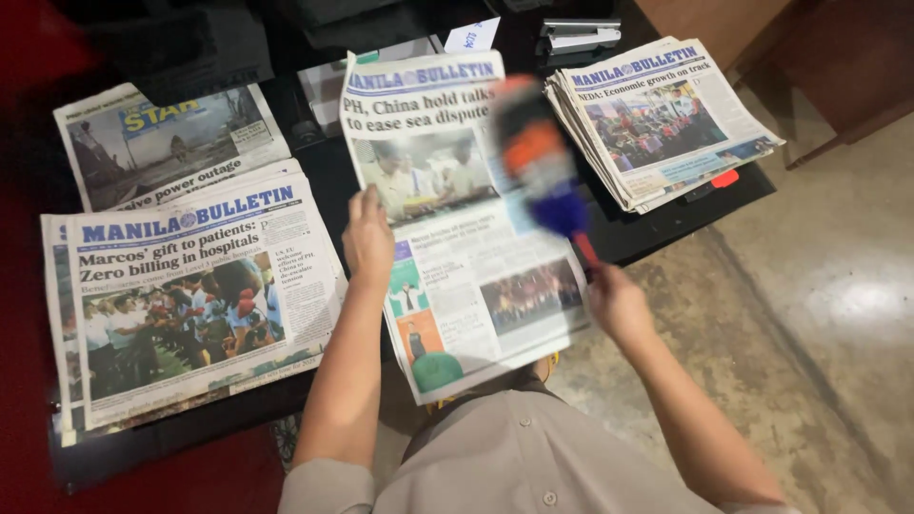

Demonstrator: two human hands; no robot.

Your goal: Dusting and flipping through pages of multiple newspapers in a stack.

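My left hand grips the left edge of an unfolded newspaper and holds it up over the front of a dark table. My right hand is closed on the red handle of a feather duster. Its blurred head of orange, white and blue feathers lies across the right side of the held newspaper's front page.
A stack of newspapers lies on the table at the left, with another paper behind it. A thick folded pile sits at the right, beside a stapler at the back. Concrete floor spreads to the right.
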